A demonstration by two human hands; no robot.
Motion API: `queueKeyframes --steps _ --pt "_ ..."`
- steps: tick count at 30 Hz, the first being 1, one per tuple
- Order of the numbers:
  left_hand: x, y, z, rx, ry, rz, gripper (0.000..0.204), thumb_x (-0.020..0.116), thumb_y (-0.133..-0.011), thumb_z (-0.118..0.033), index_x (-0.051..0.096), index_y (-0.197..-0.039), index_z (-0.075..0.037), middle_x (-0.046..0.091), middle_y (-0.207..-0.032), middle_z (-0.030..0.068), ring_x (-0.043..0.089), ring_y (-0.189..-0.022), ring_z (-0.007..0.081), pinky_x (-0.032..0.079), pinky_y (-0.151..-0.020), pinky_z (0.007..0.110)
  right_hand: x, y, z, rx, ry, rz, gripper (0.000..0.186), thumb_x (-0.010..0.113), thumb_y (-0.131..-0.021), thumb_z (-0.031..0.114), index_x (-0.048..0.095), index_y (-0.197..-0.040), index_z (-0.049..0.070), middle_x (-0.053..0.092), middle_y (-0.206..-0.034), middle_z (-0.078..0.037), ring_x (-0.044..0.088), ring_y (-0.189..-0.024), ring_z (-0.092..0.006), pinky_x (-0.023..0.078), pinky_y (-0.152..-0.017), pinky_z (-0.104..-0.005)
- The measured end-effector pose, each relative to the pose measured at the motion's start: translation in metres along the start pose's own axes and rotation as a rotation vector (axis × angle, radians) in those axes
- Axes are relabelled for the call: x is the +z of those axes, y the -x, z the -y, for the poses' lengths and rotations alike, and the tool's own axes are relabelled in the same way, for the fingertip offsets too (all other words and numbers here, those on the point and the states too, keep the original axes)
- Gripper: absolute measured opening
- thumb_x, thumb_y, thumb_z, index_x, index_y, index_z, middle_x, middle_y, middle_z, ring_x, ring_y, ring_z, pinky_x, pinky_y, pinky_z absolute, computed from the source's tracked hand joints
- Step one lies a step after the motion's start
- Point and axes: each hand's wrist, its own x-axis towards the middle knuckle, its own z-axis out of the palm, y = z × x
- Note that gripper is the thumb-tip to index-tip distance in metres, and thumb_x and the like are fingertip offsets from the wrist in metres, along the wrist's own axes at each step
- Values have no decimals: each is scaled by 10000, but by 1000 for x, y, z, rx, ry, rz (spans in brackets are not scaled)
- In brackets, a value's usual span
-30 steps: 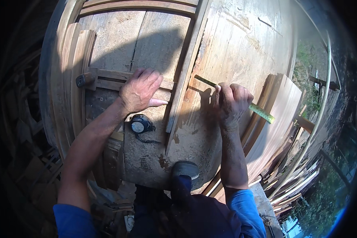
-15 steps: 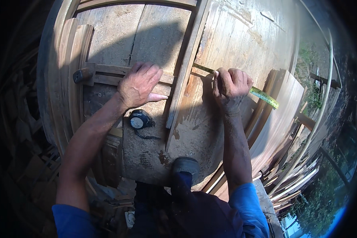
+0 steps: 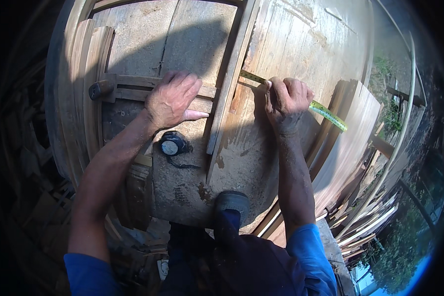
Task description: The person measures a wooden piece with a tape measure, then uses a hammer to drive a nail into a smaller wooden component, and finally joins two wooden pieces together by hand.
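Observation:
My left hand (image 3: 174, 98) lies over a pair of wooden slats (image 3: 133, 87), its fingers curled down on them and its thumb stretched toward a long upright wooden strip (image 3: 233, 74). What lies under the palm is hidden. To the right of the strip, my right hand (image 3: 287, 101) is closed on a yellow tape measure blade (image 3: 329, 116). The blade shows on both sides of the fist, from the strip to a stack of boards. Below my left hand sits a dark rounded case with a pale disc (image 3: 171, 145) and a short strap.
A dark-ended wooden tool (image 3: 101, 90) rests at the left, near stacked planks (image 3: 91, 64). Light boards (image 3: 347, 128) stand along the right edge. A shoe (image 3: 232, 203) is on the sawdust-covered wooden surface (image 3: 301, 39). Loose strips (image 3: 365, 229) lie beyond at the lower right.
Both hands keep nearly the same places and holds. The view has shifted slightly, and the tape blade's right part lies a little lower against my fist.

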Motion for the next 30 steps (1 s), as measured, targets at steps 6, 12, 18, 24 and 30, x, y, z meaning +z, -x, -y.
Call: queueKeyframes --steps 6,12,18,24,30 --pt "0 -3 0 12 -113 3 862 536 -835 -734 552 -1261 15 524 -1131 100 500 -1118 250 391 -1030 388 1 1 -3 -2 -5 4 151 765 -811 241 679 -892 146 524 -808 -30 548 -763 -221 379 -745 -393" --pt "-7 -2 -1 0 -134 0 840 558 -826 -732 559 -1226 7 525 -1130 105 504 -1103 251 393 -1024 396 -3 -1 0 4 -18 10 142 758 -824 241 679 -887 141 524 -804 -32 541 -753 -225 379 -739 -396" --pt "-25 6 -5 -110 114 -131 866 749 -745 -597 513 -1335 -9 546 -1218 162 536 -1122 325 420 -1001 455 -37 -11 16 45 124 58 131 737 -855 231 671 -914 135 537 -828 -29 544 -783 -215 384 -762 -395" --pt "-113 59 57 -830 -240 -10 676 697 -856 -529 575 -1246 9 601 -1169 229 605 -1041 407 478 -916 505 -121 -27 71 -25 -8 35 172 669 -840 191 652 -991 110 547 -909 -44 556 -867 -212 391 -829 -397" --pt "-112 72 101 -1168 -71 422 762 457 -955 -656 693 -998 67 671 -1017 334 665 -1012 456 507 -901 555 -72 -35 146 -579 -296 255 158 596 -810 187 669 -921 102 555 -933 -41 557 -949 -231 404 -1010 -427"
